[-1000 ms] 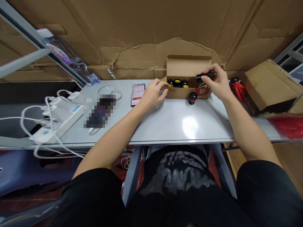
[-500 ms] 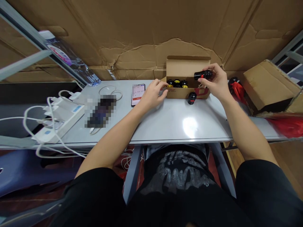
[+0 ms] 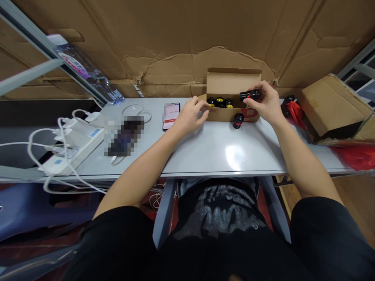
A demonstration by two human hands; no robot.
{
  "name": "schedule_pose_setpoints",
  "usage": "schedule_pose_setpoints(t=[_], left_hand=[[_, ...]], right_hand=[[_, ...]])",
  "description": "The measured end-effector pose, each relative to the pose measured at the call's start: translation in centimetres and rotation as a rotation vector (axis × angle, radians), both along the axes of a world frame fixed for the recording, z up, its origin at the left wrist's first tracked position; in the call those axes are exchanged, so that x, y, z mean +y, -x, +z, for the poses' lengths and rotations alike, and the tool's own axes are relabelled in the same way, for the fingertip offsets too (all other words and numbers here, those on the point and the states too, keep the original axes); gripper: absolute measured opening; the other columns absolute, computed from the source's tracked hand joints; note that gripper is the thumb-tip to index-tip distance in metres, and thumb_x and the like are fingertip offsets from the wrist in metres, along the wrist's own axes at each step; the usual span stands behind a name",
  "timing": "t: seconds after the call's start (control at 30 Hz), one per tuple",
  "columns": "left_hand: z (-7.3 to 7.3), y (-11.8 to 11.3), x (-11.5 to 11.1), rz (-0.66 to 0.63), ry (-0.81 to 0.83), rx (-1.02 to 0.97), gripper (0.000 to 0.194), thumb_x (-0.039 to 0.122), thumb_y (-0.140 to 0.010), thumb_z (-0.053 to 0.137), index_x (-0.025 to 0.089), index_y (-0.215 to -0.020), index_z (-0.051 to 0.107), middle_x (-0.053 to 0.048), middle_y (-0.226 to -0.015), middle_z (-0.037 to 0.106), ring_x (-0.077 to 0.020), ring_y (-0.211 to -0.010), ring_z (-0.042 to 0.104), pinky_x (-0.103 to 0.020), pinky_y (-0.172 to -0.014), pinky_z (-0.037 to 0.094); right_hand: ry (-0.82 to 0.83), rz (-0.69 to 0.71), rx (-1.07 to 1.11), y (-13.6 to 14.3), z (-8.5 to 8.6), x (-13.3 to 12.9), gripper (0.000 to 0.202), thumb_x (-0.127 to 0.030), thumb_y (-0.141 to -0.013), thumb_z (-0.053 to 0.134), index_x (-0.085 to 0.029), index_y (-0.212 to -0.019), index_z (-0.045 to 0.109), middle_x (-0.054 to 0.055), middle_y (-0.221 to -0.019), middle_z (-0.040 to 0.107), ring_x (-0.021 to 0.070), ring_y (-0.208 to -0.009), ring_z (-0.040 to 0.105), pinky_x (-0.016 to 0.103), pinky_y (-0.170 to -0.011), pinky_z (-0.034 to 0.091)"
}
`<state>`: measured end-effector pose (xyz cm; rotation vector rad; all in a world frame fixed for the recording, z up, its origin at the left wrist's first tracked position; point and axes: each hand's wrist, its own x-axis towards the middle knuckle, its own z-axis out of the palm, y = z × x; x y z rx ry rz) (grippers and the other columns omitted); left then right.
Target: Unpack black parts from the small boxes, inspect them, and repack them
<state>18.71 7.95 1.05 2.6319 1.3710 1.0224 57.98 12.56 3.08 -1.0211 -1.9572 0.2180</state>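
A small cardboard box (image 3: pixel 222 116) stands with its lid raised at the back of the table. My left hand (image 3: pixel 191 115) grips its left front corner, thumb low at the front and index finger at the rim. Several black cylindrical pieces with yellow rings (image 3: pixel 220 102) sit in the box's left part. Over the right part, my right hand (image 3: pixel 268 100) is closed on a black cylindrical piece with a red mark (image 3: pixel 247 95), held nearly level. Another black piece (image 3: pixel 238 120) with a red mark stands on the table in front of the box.
On the left are a phone with a lit screen (image 3: pixel 171 116), a blurred-out dark device (image 3: pixel 125 136), a white power strip (image 3: pixel 74 152) with cables and a water bottle (image 3: pixel 88 70). A larger open carton (image 3: pixel 331 103) and red plastic (image 3: pixel 295 113) lie on the right.
My right hand and the black piece in it have shifted slightly down, toward the box's opening. My left hand keeps its place at the box corner.
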Motion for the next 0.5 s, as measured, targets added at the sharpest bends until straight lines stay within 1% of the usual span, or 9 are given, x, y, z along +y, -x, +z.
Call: schedule_pose_setpoints(t=[0.07, 0.1, 0.17, 0.2, 0.23, 0.37, 0.5], left_hand=[[0.00, -0.01, -0.01, 0.000, -0.004, -0.002, 0.023, 0.029, -0.123, 0.067, 0.024, -0.142, 0.080, -0.016, -0.134, 0.078, -0.0371, -0.129, 0.080, -0.057, -0.122, 0.067], [0.01, -0.01, -0.03, -0.001, -0.004, -0.003, 0.023, 0.030, -0.123, 0.067, 0.023, -0.142, 0.080, -0.017, -0.134, 0.078, -0.0372, -0.129, 0.080, -0.058, -0.122, 0.067], [0.04, -0.01, -0.06, 0.000, 0.002, -0.007, 0.023, 0.030, -0.123, 0.067, 0.024, -0.141, 0.081, -0.016, -0.134, 0.078, -0.0369, -0.130, 0.080, -0.058, -0.123, 0.068], [0.05, 0.00, -0.08, 0.002, 0.004, -0.006, 0.023, 0.030, -0.124, 0.067, 0.024, -0.141, 0.081, -0.016, -0.134, 0.078, -0.0366, -0.130, 0.080, -0.057, -0.123, 0.068], [0.06, -0.01, -0.09, 0.005, 0.002, -0.005, 0.023, 0.031, -0.124, 0.067, 0.025, -0.141, 0.081, -0.016, -0.134, 0.078, -0.0364, -0.130, 0.080, -0.057, -0.122, 0.068], [-0.01, -0.08, -0.10, 0.025, -0.048, 0.006, 0.023, 0.033, -0.123, 0.070, 0.025, -0.140, 0.083, -0.017, -0.132, 0.077, -0.0375, -0.128, 0.078, -0.060, -0.122, 0.068], [-0.05, -0.23, -0.16, 0.049, -0.082, 0.012, 0.021, 0.036, -0.122, 0.071, 0.025, -0.135, 0.084, -0.016, -0.132, 0.076, -0.0396, -0.132, 0.075, -0.065, -0.124, 0.067]], right_hand=[[0.015, -0.009, 0.090, 0.18, 0.10, -0.19, 0.075, -0.088, -0.097, 0.096, -0.029, -0.142, 0.084, 0.013, -0.133, 0.087, 0.0406, -0.118, 0.087, 0.062, -0.105, 0.076], [0.025, -0.007, 0.126, 0.21, 0.17, -0.28, 0.073, -0.085, -0.094, 0.099, -0.029, -0.139, 0.084, 0.012, -0.130, 0.087, 0.0390, -0.112, 0.087, 0.060, -0.100, 0.077], [0.031, 0.007, 0.158, 0.19, 0.29, -0.38, 0.071, -0.081, -0.093, 0.102, -0.029, -0.139, 0.084, 0.011, -0.126, 0.087, 0.0364, -0.102, 0.087, 0.060, -0.093, 0.078], [0.020, 0.015, 0.160, 0.15, 0.35, -0.40, 0.071, -0.080, -0.093, 0.101, -0.029, -0.138, 0.083, 0.010, -0.124, 0.087, 0.0357, -0.099, 0.086, 0.060, -0.093, 0.078], [0.002, 0.022, 0.155, 0.10, 0.39, -0.39, 0.069, -0.080, -0.094, 0.101, -0.029, -0.137, 0.083, 0.010, -0.123, 0.086, 0.0357, -0.099, 0.086, 0.062, -0.095, 0.079], [-0.054, 0.027, 0.115, 0.07, 0.44, -0.39, 0.063, -0.081, -0.101, 0.096, -0.030, -0.135, 0.080, 0.010, -0.127, 0.086, 0.0396, -0.112, 0.085, 0.070, -0.110, 0.076], [-0.048, 0.026, 0.121, 0.08, 0.31, -0.30, 0.059, -0.080, -0.104, 0.093, -0.032, -0.135, 0.079, 0.011, -0.131, 0.087, 0.0408, -0.116, 0.084, 0.073, -0.116, 0.074]])
